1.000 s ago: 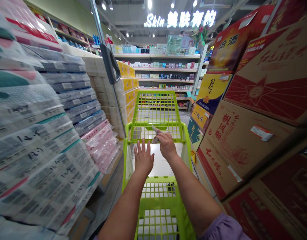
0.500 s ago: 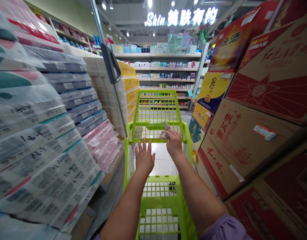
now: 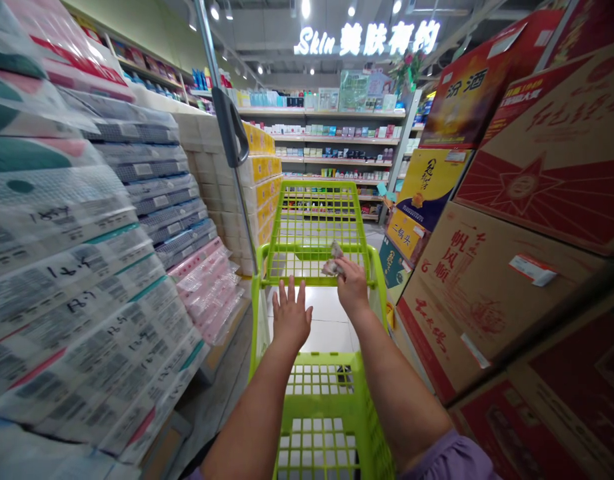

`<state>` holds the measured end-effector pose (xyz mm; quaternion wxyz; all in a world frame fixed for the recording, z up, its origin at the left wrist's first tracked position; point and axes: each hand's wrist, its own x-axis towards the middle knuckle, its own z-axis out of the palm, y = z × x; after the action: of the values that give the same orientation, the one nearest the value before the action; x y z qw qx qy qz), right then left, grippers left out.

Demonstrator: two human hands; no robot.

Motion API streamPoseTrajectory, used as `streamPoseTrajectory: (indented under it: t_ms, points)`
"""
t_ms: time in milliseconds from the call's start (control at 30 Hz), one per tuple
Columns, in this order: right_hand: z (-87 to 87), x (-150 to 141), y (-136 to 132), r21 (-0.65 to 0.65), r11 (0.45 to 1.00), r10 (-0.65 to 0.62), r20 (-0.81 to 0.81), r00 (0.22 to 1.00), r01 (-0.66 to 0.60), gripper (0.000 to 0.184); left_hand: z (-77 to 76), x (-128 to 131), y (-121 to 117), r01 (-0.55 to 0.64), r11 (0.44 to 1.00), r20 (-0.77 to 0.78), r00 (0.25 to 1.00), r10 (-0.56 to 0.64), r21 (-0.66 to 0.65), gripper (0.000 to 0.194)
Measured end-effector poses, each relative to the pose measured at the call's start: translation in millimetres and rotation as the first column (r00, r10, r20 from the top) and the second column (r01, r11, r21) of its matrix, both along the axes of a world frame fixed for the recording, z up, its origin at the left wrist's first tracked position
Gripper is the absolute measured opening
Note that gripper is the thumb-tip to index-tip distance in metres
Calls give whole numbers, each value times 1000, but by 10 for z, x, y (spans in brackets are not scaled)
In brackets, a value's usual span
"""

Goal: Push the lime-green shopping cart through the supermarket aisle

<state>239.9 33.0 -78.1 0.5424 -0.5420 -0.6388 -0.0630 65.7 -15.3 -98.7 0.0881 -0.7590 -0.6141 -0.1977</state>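
Shop sign [image 3: 371, 40] glows "Skin"; right hand [image 3: 353, 287] clutches cloth [image 3: 331, 267]; left hand [image 3: 291, 321] splayed, ungripping.

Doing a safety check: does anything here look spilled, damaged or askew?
Nothing clearly stands out: no spill or damage shows around the green trolley, and the crumpled cloth is simply held in the right hand.

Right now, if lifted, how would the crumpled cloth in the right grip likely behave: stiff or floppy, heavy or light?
The crumpled cloth is probably floppy, since it bunches in uneven folds. It is likely light too: the piece in the right grip is small and looks thin.
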Motion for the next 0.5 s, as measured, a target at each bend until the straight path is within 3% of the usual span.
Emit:
streamPoseTrajectory:
  t_ms: [133, 233, 367, 500]
  points:
    - [13, 155, 50, 46, 978, -193, -188, 963, 205, 44, 7, -4, 6, -2, 1000, 8, 1000, 2, -8, 62]
    - [43, 265, 78, 27, 971, -217, -314, 924, 237, 49, 16, -3, 7, -2, 1000, 10, 1000, 2, -19, 60]
    - [81, 322, 105, -82, 994, -107, -532, 840, 75, 64, -8, -4, 30, -7, 1000, 17, 1000, 7, 5, 57]
    - [116, 315, 124, -32, 966, 130, -800, 585, -258, 72, -39, -5, 67, -6, 1000, 25, 1000, 5, 26, 56]
